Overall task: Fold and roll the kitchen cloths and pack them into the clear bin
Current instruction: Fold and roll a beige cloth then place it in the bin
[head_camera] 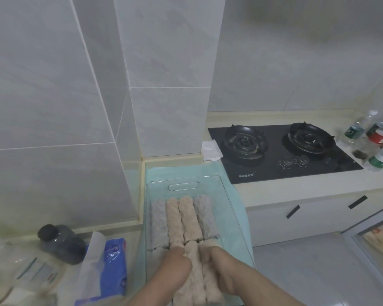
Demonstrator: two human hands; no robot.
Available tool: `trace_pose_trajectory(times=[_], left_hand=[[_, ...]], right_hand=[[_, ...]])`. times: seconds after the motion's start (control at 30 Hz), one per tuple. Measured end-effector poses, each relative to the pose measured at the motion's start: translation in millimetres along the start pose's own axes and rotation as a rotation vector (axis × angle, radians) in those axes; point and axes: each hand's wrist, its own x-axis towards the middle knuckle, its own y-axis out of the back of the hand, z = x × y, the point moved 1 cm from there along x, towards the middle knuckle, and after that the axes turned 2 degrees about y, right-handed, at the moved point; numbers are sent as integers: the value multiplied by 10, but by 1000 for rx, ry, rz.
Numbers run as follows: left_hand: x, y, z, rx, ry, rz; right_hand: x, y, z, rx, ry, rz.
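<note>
The clear bin [208, 187] stands in the lower middle of the frame, on a light green towel [177, 172] that is spread over the worktop [296, 192], to the left of the black gas stove [281, 151]. In the upper half of the bin lies the far row [181, 217] of four rolled cloths, side by side and touching: two grey ones outside, two beige ones inside. The near row [193, 274] is at the bottom edge of the frame, under the two hands.

The left hand [177, 260] and the right hand [219, 265] lie on this row with one beige roll between them. The fingers of both are bent downward and their tips are hidden among the rolls, so I cannot tell if they grip a roll or only push it.

The cloths look fluffy, soft and light, not fragile and not slippery. I judge that a roll has no stiffness of its own, so it will probably sag or open if it is lifted by one end. It seems better to take it around the middle with the whole hand, covering the free edge. The fluffy surface probably catches on the neighbours, so a roll should be pressed down between them, not slid
</note>
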Motion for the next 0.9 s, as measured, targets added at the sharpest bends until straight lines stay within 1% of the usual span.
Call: trace_pose_trajectory(times=[0.07, 0.13, 0.23, 0.27, 0.37, 0.5, 0.6, 0.63, 0.67, 0.73, 0.8, 0.9], left_hand=[[-1, 21, 12, -42, -17, -23], [-16, 54, 31, -66, -37, -27], [-21, 92, 26, -108, 7, -12], [-33, 93, 40, -128, 36, -21], [-36, 72, 37, -212, 118, -45], [-57, 49, 54, -328, 187, -23], [-47, 56, 67, -336, 168, 12], [-58, 67, 59, -343, 169, 10], [-83, 82, 59, -338, 159, 5], [-111, 102, 32, -310, 98, -6], [-139, 119, 27, -277, 38, 37], [-188, 169, 49, -364, -51, 92]], right_hand=[[-145, -16, -70, -55, 23, 48], [-92, 23, -150, -103, 162, 178], [-49, 33, -190, -277, 245, 218], [-115, 21, -192, -297, 206, 211], [-336, -27, -181, -266, 124, 111], [-222, -37, -188, -296, 155, 99], [104, 82, -80, -308, 190, 35], [47, 69, -92, -301, 204, 42], [-193, 12, -159, -295, 222, 49], [-434, -8, -205, -359, 237, 84], [-507, 32, -223, -390, 279, 139], [-576, 127, -260, -372, 359, 141]])
